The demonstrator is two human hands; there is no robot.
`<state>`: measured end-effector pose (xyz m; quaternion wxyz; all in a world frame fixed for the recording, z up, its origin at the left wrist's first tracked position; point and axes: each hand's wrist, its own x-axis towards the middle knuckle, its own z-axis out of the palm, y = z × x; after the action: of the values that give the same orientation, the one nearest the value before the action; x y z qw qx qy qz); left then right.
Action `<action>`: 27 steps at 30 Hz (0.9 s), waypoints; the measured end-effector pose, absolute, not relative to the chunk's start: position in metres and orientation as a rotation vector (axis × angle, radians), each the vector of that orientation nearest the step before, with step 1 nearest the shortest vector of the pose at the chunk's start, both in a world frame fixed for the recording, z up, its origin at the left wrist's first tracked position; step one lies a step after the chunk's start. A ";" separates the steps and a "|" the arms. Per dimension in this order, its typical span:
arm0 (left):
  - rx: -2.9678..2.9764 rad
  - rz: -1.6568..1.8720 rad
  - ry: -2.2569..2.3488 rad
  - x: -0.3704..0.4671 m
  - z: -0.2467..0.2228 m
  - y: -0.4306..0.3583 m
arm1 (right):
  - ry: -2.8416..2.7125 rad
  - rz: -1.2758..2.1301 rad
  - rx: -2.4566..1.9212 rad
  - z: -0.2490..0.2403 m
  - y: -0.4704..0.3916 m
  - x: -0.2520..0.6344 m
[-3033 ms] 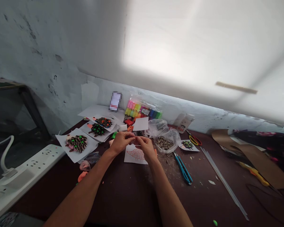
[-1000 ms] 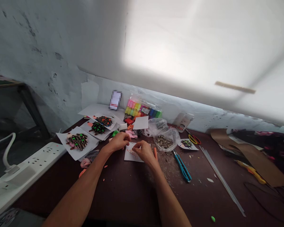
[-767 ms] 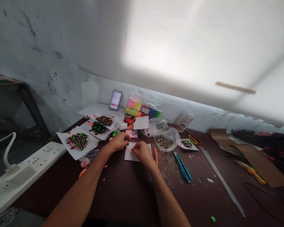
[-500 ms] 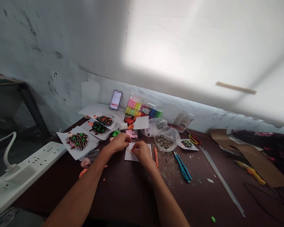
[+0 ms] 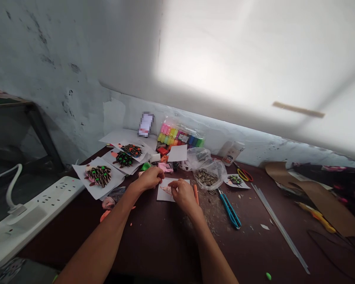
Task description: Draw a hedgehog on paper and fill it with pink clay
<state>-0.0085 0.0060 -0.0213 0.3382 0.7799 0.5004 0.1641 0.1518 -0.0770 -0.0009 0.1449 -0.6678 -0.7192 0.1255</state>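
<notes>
Settling at the far-left corner of the white sheet (image 5: 162, 197), the left hand (image 5: 150, 178) has come down from where both hands met in the air a few seconds ago. The sheet lies nearer the table's back edge (image 5: 256, 178) than its front, a little left of centre — and more of the hedgehog drawing's (image 5: 166, 190) pale pink snout shows than half a second ago. That is because the right hand (image 5: 183, 196) has drawn slightly rightward over it. I read this as work now done on the drawing itself rather than between the hands, with most of the animal's body covered and so impossible to judge.

As for pose, the left forearm slants in from the table's front edge, palm down, fingers bent inward; whether they grip anything I cannot tell. The right forearm reaches in from the front edge too — wrist bent, thumb and fingers bunched low over the drawing, any bit between them too small to make out. An orange pen-like stick (image 5: 196, 193) lies just right of that hand, before the clear bag (image 5: 221, 171) of striped seeds (image 5: 205, 178).
</notes>
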 end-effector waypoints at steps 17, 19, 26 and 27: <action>2.051 0.417 1.289 -0.009 -0.021 0.006 | -2.309 0.070 -1.948 -0.002 -0.092 0.147; 2.054 0.417 1.291 -0.009 -0.022 0.007 | -2.299 0.086 -1.931 -0.003 -0.093 0.147; 2.041 0.411 1.295 -0.009 -0.024 0.008 | -2.347 0.149 -1.881 -0.008 -0.095 0.141; 2.039 0.411 1.307 -0.009 -0.025 0.008 | -2.353 0.140 -1.885 -0.009 -0.095 0.140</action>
<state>-0.0089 0.0080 -0.0246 0.3359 0.7819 0.5010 0.1576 0.1403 -0.0948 -0.0086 0.0614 -0.6234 -0.7781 0.0464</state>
